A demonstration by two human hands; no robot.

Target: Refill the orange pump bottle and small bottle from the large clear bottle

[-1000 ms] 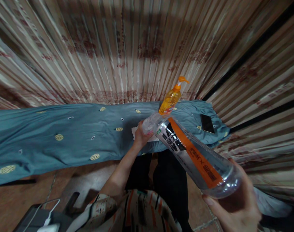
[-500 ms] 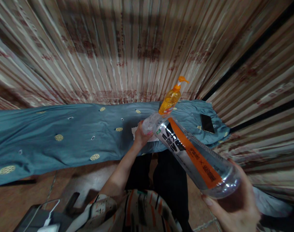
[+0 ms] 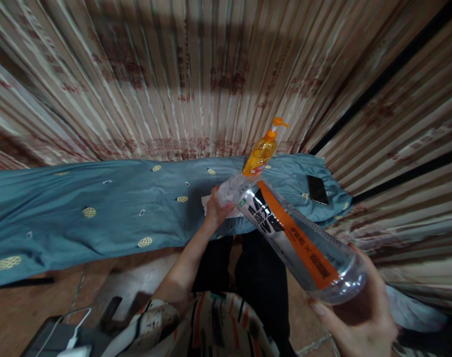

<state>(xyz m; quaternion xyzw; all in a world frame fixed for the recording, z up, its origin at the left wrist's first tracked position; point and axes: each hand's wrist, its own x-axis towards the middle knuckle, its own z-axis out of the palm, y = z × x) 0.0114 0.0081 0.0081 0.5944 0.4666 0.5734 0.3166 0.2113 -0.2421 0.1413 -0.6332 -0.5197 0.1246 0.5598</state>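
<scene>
A large clear plastic bottle [image 3: 296, 238] with an orange, black and white label lies tilted across the view, its neck end lower and toward the middle. My right hand [image 3: 370, 312] is wrapped around its base. My left hand [image 3: 215, 210] is closed on a smaller clear plastic container [image 3: 228, 192] at the bottle's neck end; a little pink shows low on it. Where the two meet is blurred, so I cannot make out the mouth. Just behind them stands an orange pump bottle [image 3: 260, 154] with yellow liquid. A white scalloped-edged sheet [image 3: 235, 213] lies under my left hand.
A blue-green cloth with a pineapple print [image 3: 114, 198] covers the long narrow table. A black phone [image 3: 317, 189] lies at its right end. Patterned curtains [image 3: 196, 74] hang behind and to the right. At lower left, a white charger with a cable [image 3: 73, 342] sits on a dark surface.
Both hands and the tilted bottle keep nearly the same pose. The whole view has shifted only slightly.
</scene>
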